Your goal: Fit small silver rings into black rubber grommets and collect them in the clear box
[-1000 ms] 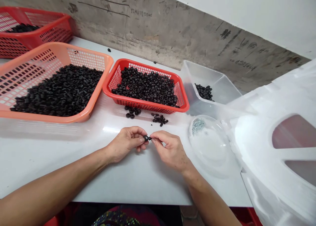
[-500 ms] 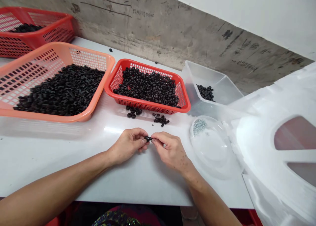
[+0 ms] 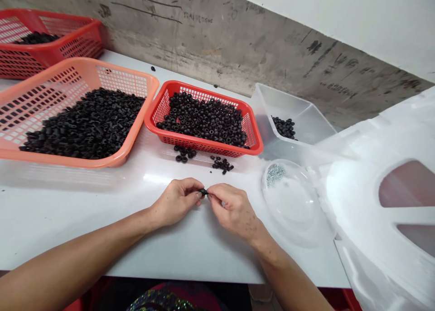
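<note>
A small black part (image 3: pixel 203 191) is sitting between the two hands, just below the centre of the frame. The left hand (image 3: pixel 178 200) is pinching it between thumb and fingers, and the right hand (image 3: pixel 233 206) is closing its fingertips on the right end; the fingers are hiding much of its shape.

Above the hands, at the centre of the frame, a red basket (image 3: pixel 204 143) is holding a broad heap of black rings (image 3: pixel 207 118), many showing their round holes. Just below its front wall, a few loose rings (image 3: pixel 185 153) are lying on the white table (image 3: pixel 176 252), and to their right a cluster of smaller black bits (image 3: pixel 222 165) is lying there too.

At the left of the frame, an orange basket (image 3: pixel 112 160) is carrying a large pile of black pieces (image 3: pixel 91 123), which is leaving the basket's left end bare. Behind it, in the upper left, a second red basket (image 3: pixel 81 41) is containing a low mound of black pieces (image 3: pixel 39 38).

Right of centre, a clear box (image 3: pixel 288 102) is holding a small group of black pieces (image 3: pixel 284 127) toward its left side. Below that box, a round clear dish (image 3: pixel 288 206) is keeping a patch of fine silvery bits (image 3: pixel 275 175) near its upper left edge.
</note>
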